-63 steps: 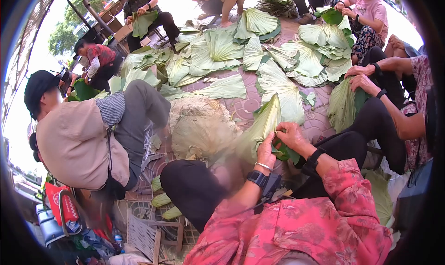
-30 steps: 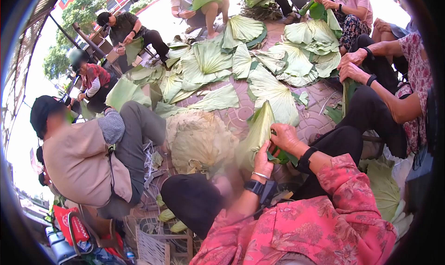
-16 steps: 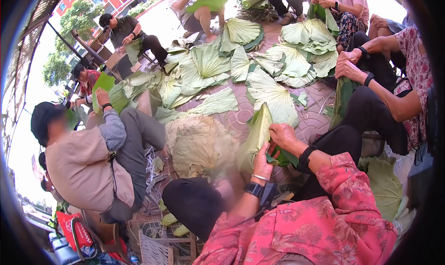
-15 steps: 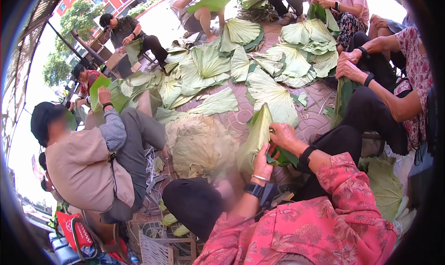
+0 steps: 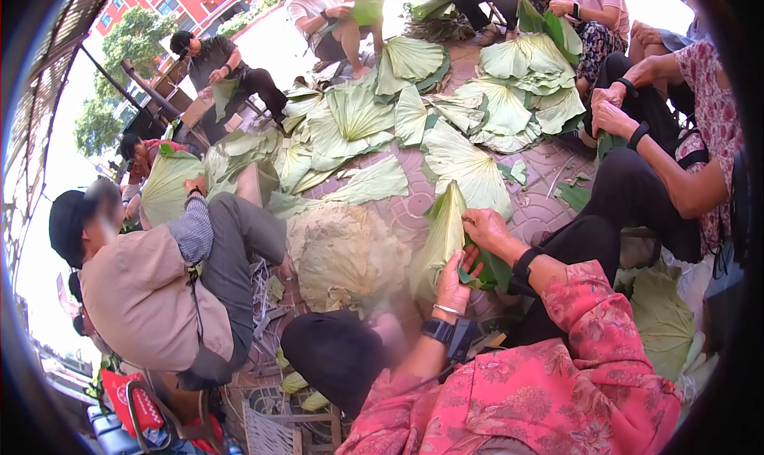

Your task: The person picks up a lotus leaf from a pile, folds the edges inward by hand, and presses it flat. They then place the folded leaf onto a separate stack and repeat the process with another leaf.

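A folded lotus leaf (image 5: 442, 236), pale green outside with a darker green inner side, stands upright with its point up before me. My left hand (image 5: 454, 286) cups it low down, fingers partly spread against the dark green part. Higher up, my right hand (image 5: 487, 229) pinches the leaf's right edge between bent fingers. Just beyond my hands, a wide pale lotus leaf (image 5: 469, 168) lies on the paving. To the left sits a dry, yellowish heap of leaves (image 5: 342, 252), partly blurred.
Spread leaves (image 5: 350, 117) cover much of the paving ahead. A person in a beige vest (image 5: 151, 296) sits close on my left; another in a patterned top (image 5: 700, 160) sits on my right. Several more people handle leaves further off. A woven stool (image 5: 274, 431) stands at lower left.
My left fingers have spread a little against the leaf; my right hand stays at its edge. The person on my left has lowered a hand and turned their leaf flatter towards me.
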Demonstrator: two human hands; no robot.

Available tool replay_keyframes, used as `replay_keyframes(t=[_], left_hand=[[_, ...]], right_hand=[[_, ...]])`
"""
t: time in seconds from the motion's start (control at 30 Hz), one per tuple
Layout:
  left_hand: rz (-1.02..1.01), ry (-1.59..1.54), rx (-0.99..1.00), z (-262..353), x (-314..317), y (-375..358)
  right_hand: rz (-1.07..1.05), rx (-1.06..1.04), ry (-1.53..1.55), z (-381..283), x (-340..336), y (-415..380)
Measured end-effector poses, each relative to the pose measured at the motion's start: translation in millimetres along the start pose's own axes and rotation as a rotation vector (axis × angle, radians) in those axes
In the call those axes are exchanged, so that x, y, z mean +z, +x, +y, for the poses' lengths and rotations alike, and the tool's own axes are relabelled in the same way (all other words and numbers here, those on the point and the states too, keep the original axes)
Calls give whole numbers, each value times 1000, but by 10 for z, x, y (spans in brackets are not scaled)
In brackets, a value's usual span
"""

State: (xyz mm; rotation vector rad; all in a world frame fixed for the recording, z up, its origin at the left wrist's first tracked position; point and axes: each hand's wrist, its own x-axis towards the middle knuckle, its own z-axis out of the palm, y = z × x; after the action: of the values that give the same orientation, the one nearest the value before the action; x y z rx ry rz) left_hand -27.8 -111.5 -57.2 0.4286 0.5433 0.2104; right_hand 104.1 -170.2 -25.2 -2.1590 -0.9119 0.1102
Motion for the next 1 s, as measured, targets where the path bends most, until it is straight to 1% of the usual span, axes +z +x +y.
replay_keyframes(t=[0.1, 0.2, 0.3, 0.4, 0.5, 0.6, 0.7, 0.8, 0.9, 1.0], left_hand=[[30, 3, -22, -15, 7, -33], [34, 8, -19, -33, 10, -34], [15, -14, -26, -34, -3, -33], [28, -3, -29, -41, -3, -33], [19, 12, -47, -83, -25, -43], [20, 14, -44, -87, -44, -40], [22, 16, -43, -66, -41, -27], [18, 18, -54, -65, -54, -15], [60, 7, -47, -55, -18, -53], [61, 13, -68, -55, -40, -61]], right_hand=[[-7, -6, -160, -68, -50, 8], [9, -10, -127, -52, -41, 32], [2, 41, -114, 14, 18, 77], [22, 16, -100, -21, -48, 60], [-32, -4, -183, -18, -79, 88], [-9, -35, -150, 61, 8, 109], [26, -14, -125, 108, 84, 110], [4, 18, -98, 83, 94, 114], [-42, -24, -74, -25, 3, 27], [34, -47, -96, 69, 62, 72]])
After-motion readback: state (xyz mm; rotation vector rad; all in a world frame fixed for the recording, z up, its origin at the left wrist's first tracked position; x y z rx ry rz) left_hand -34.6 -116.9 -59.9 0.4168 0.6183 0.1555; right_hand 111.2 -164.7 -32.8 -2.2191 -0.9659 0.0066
